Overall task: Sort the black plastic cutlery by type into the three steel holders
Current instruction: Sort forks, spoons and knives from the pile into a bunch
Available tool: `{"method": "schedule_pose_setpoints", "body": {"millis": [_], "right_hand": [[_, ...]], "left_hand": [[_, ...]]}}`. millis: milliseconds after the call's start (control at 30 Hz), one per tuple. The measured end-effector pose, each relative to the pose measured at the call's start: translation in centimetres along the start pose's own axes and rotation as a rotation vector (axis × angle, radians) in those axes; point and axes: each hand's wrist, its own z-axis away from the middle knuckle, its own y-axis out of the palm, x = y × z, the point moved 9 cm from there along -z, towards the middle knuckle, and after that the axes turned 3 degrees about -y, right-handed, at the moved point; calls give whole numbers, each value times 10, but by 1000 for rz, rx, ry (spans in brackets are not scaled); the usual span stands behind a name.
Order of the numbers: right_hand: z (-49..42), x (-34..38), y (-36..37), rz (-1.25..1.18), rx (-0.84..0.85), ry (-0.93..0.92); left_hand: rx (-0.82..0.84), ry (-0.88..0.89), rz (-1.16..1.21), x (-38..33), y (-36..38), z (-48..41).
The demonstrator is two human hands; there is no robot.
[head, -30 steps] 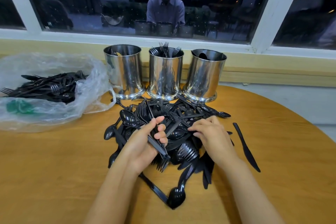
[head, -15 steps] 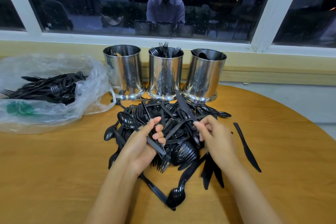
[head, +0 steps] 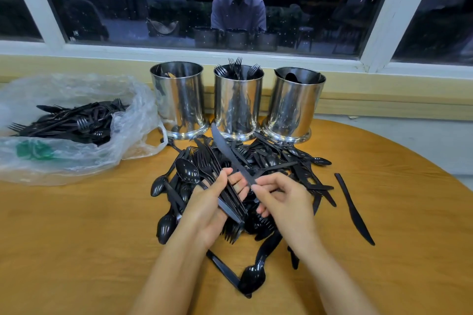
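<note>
The right hand (head: 284,202) pinches one black knife (head: 225,147) by the end of its handle. From that grip the knife's long axis runs away toward the far edge of the surface (head: 76,238) and slightly left. Its blade tip hangs over the far side of the loose pile (head: 276,161), just short of the gap between the left holder (head: 179,100) and the middle holder (head: 238,102).

The left hand (head: 210,210) sits just beside it, its grip curled round a bundle (head: 230,202) of pieces that look like knives and lie roughly along the same line. The handle passes close by the left fingertips, so that hand is the nearer receiver.

Forks stand in the middle holder and spoon bowls show in the right holder (head: 294,105). The left holder's contents are hard to make out, but it is probably the one for knives and lies almost straight along the blade's heading.
</note>
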Motion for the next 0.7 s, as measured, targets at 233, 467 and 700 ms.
{"method": "schedule_pose_setpoints", "body": {"millis": [233,467,700], "right_hand": [[5,6,18,138,137,-120],[-29,-2,-38,411,-94,-182],[-81,-31,-39,872,78,-156]], "left_hand": [[-19,36,-73,-7,-3,1],[-88,17,28,-11,-17,-7],[-71,-30,52,-9,-16,-8]]}}
